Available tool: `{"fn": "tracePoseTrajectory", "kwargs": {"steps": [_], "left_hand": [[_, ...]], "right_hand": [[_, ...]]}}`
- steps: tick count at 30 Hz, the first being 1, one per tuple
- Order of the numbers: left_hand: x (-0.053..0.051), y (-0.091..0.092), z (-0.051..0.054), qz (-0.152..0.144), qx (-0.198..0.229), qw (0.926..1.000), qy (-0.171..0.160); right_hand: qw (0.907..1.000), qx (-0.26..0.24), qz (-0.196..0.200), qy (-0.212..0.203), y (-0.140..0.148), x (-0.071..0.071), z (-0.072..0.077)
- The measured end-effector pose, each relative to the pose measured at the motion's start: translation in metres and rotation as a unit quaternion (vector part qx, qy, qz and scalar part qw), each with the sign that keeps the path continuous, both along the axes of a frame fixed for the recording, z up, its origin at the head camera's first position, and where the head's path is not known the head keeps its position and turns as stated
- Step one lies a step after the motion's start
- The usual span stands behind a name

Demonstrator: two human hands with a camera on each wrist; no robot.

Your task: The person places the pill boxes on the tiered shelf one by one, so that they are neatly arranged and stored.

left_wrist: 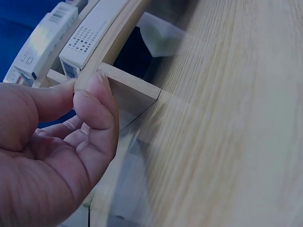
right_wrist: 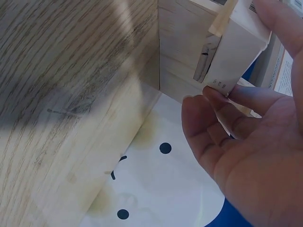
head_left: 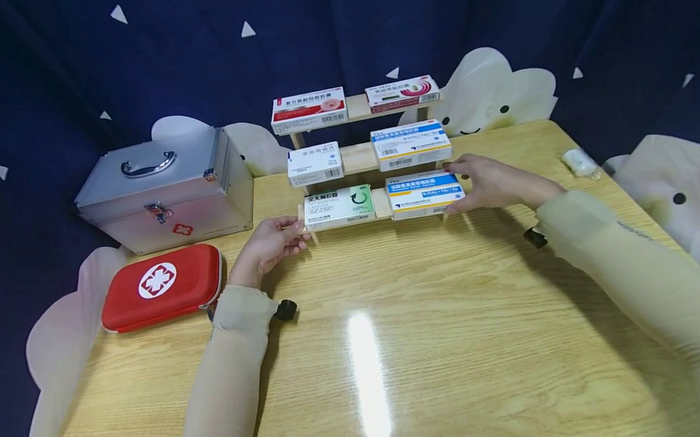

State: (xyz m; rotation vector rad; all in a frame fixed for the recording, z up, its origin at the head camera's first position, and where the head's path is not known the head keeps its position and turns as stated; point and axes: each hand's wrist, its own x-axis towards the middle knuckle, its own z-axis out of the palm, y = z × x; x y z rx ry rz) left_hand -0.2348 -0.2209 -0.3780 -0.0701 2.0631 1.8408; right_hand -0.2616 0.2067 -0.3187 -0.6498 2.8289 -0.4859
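A three-tier wooden rack [head_left: 383,207] holds medicine boxes in two columns. My left hand [head_left: 269,245] pinches the left end of its lowest shelf [left_wrist: 124,35] between thumb and fingers, beside a white-and-green medicine box [head_left: 339,207]. At the right end of that shelf, my right hand [head_left: 492,183] grips a blue-and-white medicine box [head_left: 425,194], thumb at its front corner and fingers toward its back. In the right wrist view this box [right_wrist: 236,49] shows its white end against the hand. A similar blue-and-white box [head_left: 411,145] lies one tier above.
A white box [head_left: 315,164] sits on the middle tier; two red-and-white boxes, one left [head_left: 310,111] and one right [head_left: 402,93], lie on top. A silver case [head_left: 164,194] and a red first-aid pouch [head_left: 162,287] stand left. A small white packet [head_left: 581,163] lies far right.
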Motion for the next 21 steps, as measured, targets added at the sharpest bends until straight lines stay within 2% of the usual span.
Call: {"fn": "tracePoseTrajectory", "kwargs": {"steps": [14, 21], "left_hand": [[-0.001, -0.003, 0.003, -0.007, -0.012, 0.9999, -0.001], [-0.002, 0.0, 0.003, -0.005, -0.044, 0.999, 0.007]], "right_hand": [[0.9995, -0.006, -0.002, -0.03, -0.003, 0.001, -0.003], [0.9997, -0.012, 0.001, -0.023, 0.007, 0.011, -0.005]]}}
